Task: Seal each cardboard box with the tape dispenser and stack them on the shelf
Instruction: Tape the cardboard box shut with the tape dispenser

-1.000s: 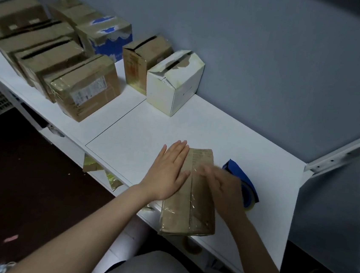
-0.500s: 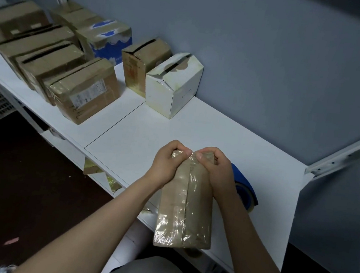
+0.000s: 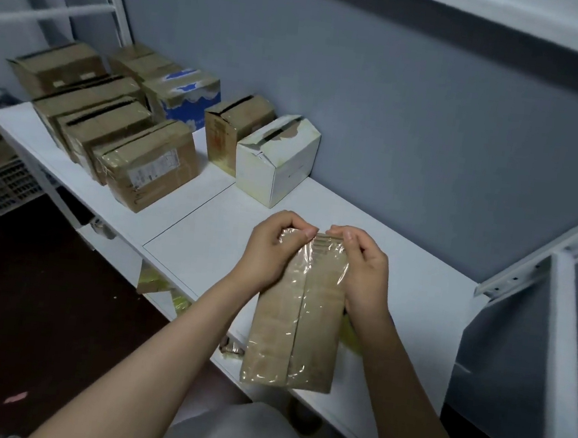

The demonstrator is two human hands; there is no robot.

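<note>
A small brown cardboard box (image 3: 296, 321) with clear tape along its middle seam is lifted above the front of the white shelf (image 3: 422, 297). My left hand (image 3: 271, 252) grips its far left corner with curled fingers. My right hand (image 3: 364, 266) grips the far right corner the same way. The thumbs nearly meet at the top of the seam. The blue tape dispenser is hidden behind the box and my right arm.
Several brown boxes (image 3: 147, 164) stand at the shelf's left end, one blue and white (image 3: 186, 95). A brown box with an open slit (image 3: 234, 127) and a white box (image 3: 276, 158) stand by the grey wall. A white frame post (image 3: 564, 372) rises at right.
My hands went from pressing flat on the box's top to gripping its far corners. The box has come up off the shelf and toward me, covering the tape dispenser.
</note>
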